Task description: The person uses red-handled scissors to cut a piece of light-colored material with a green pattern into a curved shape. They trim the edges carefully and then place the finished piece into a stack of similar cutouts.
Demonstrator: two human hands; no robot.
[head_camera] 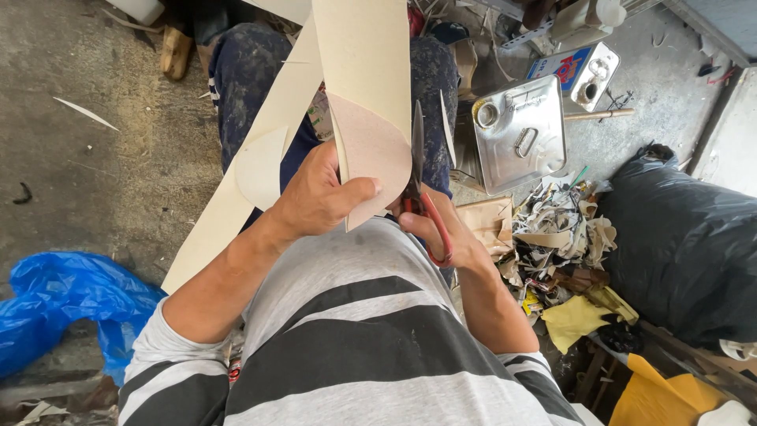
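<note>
Beige sheet material [371, 118], stiff like thin board or leather, pinched between the left hand's [319, 197] thumb and curled fingers [359, 187] at its lower curved edge, held upright in front of the chest so the edge faces the blades. Right hand [441, 233] has its fingers closed through the red handles of the scissors [418, 185]; blades point up along the sheet's right edge, touching or just beside it, exact contact unclear. Sheet runs up and away over the person's lap. Beyond: square metal can [520, 134] on the concrete floor [118, 158], scrap pile [560, 237] to the right, black bag [678, 244], blue plastic bag [63, 300] on the left.
</note>
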